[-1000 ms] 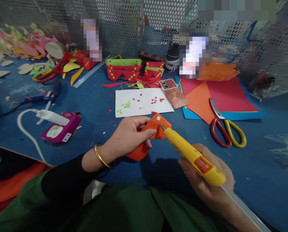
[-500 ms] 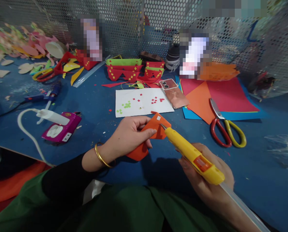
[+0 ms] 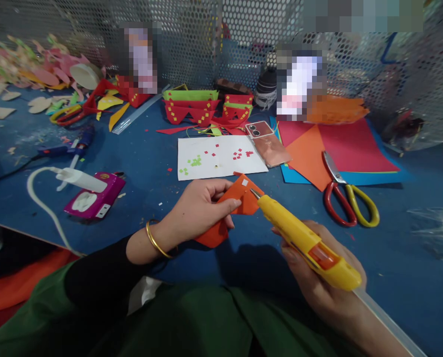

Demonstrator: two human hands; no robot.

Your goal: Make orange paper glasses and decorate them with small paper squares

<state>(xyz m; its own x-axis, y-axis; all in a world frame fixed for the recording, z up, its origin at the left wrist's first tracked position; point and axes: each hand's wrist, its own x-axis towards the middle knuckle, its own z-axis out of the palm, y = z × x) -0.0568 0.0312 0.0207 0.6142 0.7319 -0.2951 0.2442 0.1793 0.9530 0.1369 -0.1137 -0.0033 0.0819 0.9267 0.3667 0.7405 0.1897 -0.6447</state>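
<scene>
My left hand (image 3: 202, 206) pinches an orange paper piece (image 3: 214, 235) between thumb and fingers, above the blue table. A small white square (image 3: 245, 183) lies on the paper near its upper end. My right hand (image 3: 325, 272) is wrapped round a yellow glue gun (image 3: 299, 233) with a clear stick trailing from its back. The gun's metal tip points at the orange paper, close beside the white square; whether it touches cannot be made out. Just beyond the hands lies a white sheet (image 3: 199, 148) with small red and green squares on it.
Red-and-yellow-handled scissors (image 3: 341, 191) lie on the right beside coloured paper sheets (image 3: 355, 144). A phone (image 3: 269, 146) touches the white sheet. Paper masks (image 3: 191, 111) stand behind. On the left are a purple power socket (image 3: 94, 196), its white cable and a blue glue gun (image 3: 82, 141).
My right hand and the yellow glue gun have shifted slightly right and down, with the tip a little farther from the white square. My left hand and the paper have barely moved.
</scene>
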